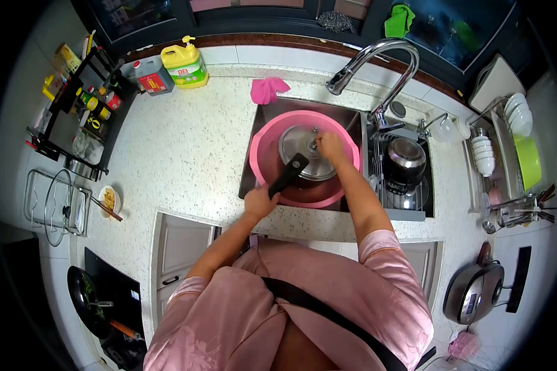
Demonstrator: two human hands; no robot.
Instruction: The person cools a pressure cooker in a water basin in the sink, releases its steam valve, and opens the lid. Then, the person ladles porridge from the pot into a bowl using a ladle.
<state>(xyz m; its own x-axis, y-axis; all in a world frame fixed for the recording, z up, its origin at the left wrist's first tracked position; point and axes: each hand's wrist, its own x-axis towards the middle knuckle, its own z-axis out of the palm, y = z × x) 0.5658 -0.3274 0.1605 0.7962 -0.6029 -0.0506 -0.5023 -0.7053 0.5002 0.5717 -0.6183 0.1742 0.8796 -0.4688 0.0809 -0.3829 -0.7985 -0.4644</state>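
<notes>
A round metal lid (294,137), looking like a pressure cooker lid, is tilted inside a pink basin (258,133) that sits in the steel sink (247,179). Its long black handle (286,176) points down toward me, and my left hand (260,201) is closed around the handle's end at the basin's near rim. My right hand (330,147) reaches over the basin's right side. Its fingers are drawn together at the small metal fitting (314,142) near the lid's middle; whatever they grip is hidden by the fingers.
A chrome faucet (408,62) arches behind the sink. To the right, a dark pot (406,162) stands on a rack. A pink cloth (268,91) and yellow jug (184,65) lie along the back. A bowl with chopsticks (109,201) is at left, a wok (86,300) lower left.
</notes>
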